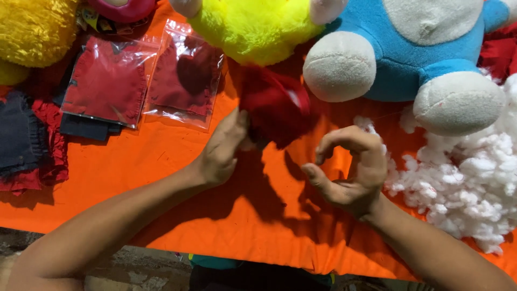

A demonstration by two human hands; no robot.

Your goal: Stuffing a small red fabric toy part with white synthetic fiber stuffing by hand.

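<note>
My left hand (223, 148) grips the near edge of a red plush piece (277, 110) held just above the orange cloth (161, 161). The piece looks blurred. My right hand (350, 170) hovers to its right with fingers curled and apart, holding nothing, close to a heap of white stuffing (468, 172).
A blue and cream plush toy (409, 54) lies at the back right, a yellow plush toy (253, 27) at the back centre, another yellow one (32, 32) far left. Two clear bags of red fabric (142, 78) and dark and red cloth pieces (27, 140) lie on the left.
</note>
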